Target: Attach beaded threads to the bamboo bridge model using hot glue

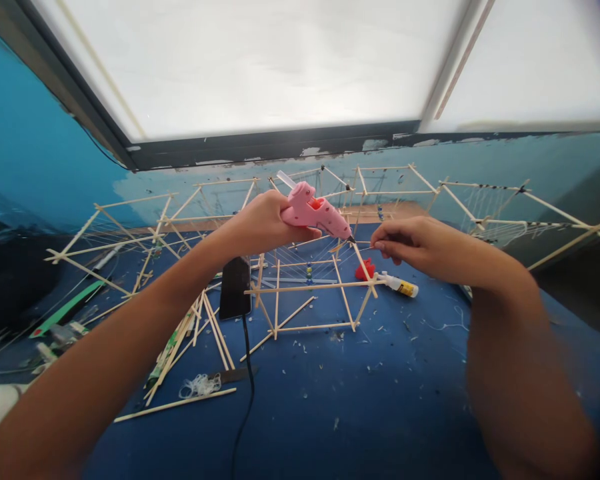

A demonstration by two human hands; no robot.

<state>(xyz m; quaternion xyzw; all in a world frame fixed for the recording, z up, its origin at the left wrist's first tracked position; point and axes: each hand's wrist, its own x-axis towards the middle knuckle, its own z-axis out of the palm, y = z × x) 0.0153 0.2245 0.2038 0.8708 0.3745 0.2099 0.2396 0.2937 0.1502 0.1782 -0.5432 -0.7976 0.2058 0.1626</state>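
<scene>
My left hand (270, 220) is wrapped around a pink glue gun (313, 210) with a clear glue stick jutting from its back. The gun's dark nozzle points down to the right, at or just above the upper right corner of a wooden stick frame (313, 288). Close by the nozzle, my right hand (405, 241) has its thumb and fingers pinched together. What they hold is too small to make out. Fine threads and a few small beads (309, 272) span the inside of the frame, which stands on the blue tabletop (300, 413).
More stick frames with threads (500, 223) line the back by the wall. A white glue bottle (400, 285) and a red object (365, 269) lie at right. A black phone (235, 287), cable (250, 380), loose sticks (220, 333) and tangled thread (200, 385) are at left.
</scene>
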